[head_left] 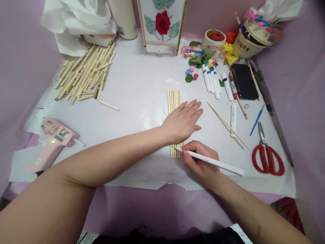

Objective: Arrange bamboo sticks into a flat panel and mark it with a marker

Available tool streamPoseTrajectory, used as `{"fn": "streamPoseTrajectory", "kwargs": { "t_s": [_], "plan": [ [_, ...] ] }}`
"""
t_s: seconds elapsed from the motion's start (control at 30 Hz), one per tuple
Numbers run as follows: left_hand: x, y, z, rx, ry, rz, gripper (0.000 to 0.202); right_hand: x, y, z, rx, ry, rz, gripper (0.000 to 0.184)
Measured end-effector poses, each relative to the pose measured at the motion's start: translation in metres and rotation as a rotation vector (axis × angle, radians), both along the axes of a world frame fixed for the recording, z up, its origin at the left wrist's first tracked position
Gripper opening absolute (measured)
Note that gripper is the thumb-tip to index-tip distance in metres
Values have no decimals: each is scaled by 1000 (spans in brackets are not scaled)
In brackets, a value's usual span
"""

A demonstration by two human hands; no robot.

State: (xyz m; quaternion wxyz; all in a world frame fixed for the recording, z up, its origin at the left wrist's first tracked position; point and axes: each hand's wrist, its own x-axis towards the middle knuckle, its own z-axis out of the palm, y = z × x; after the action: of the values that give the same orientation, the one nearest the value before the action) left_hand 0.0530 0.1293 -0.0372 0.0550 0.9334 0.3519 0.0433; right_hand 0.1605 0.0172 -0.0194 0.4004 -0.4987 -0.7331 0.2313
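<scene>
A narrow row of pale wooden sticks lies side by side on the white-covered table. My left hand rests flat across the middle of the row, its fingers stretched out to the right and past the sticks. Below it, my right hand pinches a slim white pen like a writing tool. The pen's tip is at the lower part of the sticks, and dark marks show on them nearby. My left palm hides the centre of the row.
To the left are a heap of loose sticks and a pink glue gun. On the right lie red-handled scissors, white markers, a thin stick and a black phone. A rose panel stands behind.
</scene>
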Motion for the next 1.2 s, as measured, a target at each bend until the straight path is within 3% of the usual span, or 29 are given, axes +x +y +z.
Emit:
{"fn": "streamPoseTrajectory", "kwargs": {
  "t_s": [1.2],
  "plan": [
    [1, 0, 0, 0, -8, -1, 59, 0, -1, -1, 9, -13, 1, 9]
  ]
}}
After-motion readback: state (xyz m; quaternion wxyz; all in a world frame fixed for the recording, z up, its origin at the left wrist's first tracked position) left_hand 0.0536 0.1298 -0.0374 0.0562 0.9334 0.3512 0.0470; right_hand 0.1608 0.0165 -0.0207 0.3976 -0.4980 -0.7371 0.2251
